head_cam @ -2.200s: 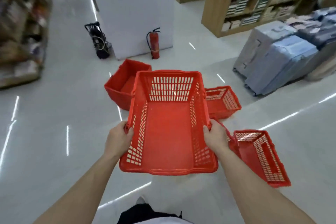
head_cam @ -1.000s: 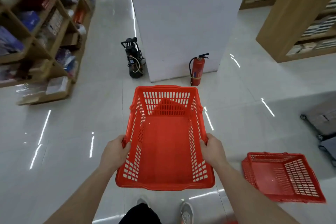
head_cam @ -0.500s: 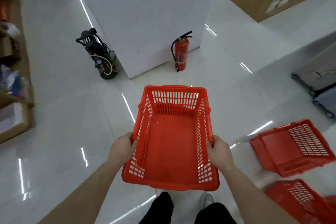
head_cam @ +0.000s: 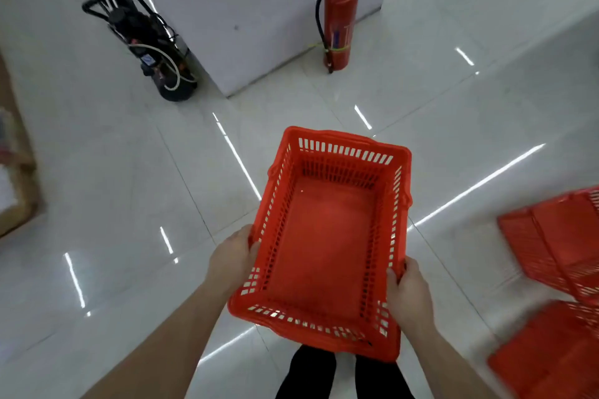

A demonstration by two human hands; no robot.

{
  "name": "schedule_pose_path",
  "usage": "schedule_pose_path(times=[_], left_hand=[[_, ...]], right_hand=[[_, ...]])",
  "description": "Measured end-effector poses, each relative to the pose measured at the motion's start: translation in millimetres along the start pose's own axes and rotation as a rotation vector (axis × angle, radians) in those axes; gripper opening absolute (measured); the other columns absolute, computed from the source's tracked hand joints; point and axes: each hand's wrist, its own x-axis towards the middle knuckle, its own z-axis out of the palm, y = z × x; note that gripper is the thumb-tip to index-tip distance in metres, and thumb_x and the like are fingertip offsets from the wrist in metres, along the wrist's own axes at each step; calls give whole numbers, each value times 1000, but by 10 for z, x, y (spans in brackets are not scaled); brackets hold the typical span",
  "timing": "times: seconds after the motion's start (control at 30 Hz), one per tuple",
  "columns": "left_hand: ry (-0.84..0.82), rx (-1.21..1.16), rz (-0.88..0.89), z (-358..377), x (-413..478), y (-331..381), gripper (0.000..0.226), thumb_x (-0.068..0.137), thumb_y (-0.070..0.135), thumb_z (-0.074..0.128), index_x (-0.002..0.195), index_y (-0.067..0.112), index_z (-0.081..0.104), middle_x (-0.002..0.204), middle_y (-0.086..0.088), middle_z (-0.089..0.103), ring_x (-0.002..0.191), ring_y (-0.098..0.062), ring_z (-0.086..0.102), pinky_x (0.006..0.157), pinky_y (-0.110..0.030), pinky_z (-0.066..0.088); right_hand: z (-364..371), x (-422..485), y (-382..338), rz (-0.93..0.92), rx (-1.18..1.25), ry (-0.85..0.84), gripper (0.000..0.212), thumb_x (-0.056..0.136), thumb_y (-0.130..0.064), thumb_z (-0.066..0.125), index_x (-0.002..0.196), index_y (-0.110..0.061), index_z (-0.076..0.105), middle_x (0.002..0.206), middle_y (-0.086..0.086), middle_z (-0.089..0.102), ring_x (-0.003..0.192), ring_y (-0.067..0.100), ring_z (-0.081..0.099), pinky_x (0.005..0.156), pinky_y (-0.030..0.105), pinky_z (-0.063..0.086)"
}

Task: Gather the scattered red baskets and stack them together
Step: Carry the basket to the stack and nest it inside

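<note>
I carry a red slotted plastic basket [head_cam: 327, 236] in front of me above the floor, its open top facing up. My left hand [head_cam: 233, 259] grips its left rim and my right hand [head_cam: 406, 295] grips its right rim near the corner closest to me. The basket looks like one nested in another, with a second rim showing at its far end. Two more red baskets lie on the floor at the right edge, one [head_cam: 557, 243] higher in the view and one [head_cam: 551, 356] lower; both are blurred and partly cut off.
A white pillar [head_cam: 259, 10] stands ahead. A red fire extinguisher [head_cam: 338, 16] stands at its right corner and a black wheeled machine with hoses [head_cam: 146, 39] at its left. A wooden shelf corner [head_cam: 16, 197] shows at the left edge. Glossy white tile floor lies all around.
The view has tilted down and come closer to the pillar. The held basket has turned slightly clockwise, and the floor baskets have slid toward the right edge. Both hands keep their grip.
</note>
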Motion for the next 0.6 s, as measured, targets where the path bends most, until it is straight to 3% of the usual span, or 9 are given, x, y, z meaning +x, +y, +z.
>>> schedule_pose_path(times=[0.07,0.17,0.3,0.5,0.6], left_hand=[[-56,-27,-32,198,8,-118,37,95,55,41,123,34,51,108,11,68,90,-13,66,80,-41,57],[-172,-20,-79,397,14,-210,37,94,42,50,127,25,48,117,2,66,97,-18,65,84,-42,54],[-251,65,-127,461,-38,-165,53,94,36,54,138,10,42,133,-14,56,117,-31,56,94,-41,46],[-301,182,10,26,-171,450,62,91,50,50,143,17,46,131,-7,56,117,-26,55,95,-39,47],[-285,240,132,-301,-284,963,55,86,53,49,130,20,55,121,-3,60,110,-25,59,89,-41,51]], right_hand=[[136,79,99,23,-5,-29,23,97,-23,54,119,-17,52,98,0,65,89,25,65,77,42,53],[233,194,231,61,-98,-164,29,95,-17,55,123,-10,52,106,9,67,96,32,65,73,36,46],[185,202,332,89,-285,-358,41,93,-26,56,130,-11,53,120,9,66,110,28,63,85,36,49],[-423,-37,98,63,-397,-333,48,92,-32,54,138,-17,53,131,3,62,119,22,58,92,34,48],[-948,-288,-73,42,-493,-289,49,91,-34,54,137,-18,52,128,4,60,117,26,57,91,38,49]])
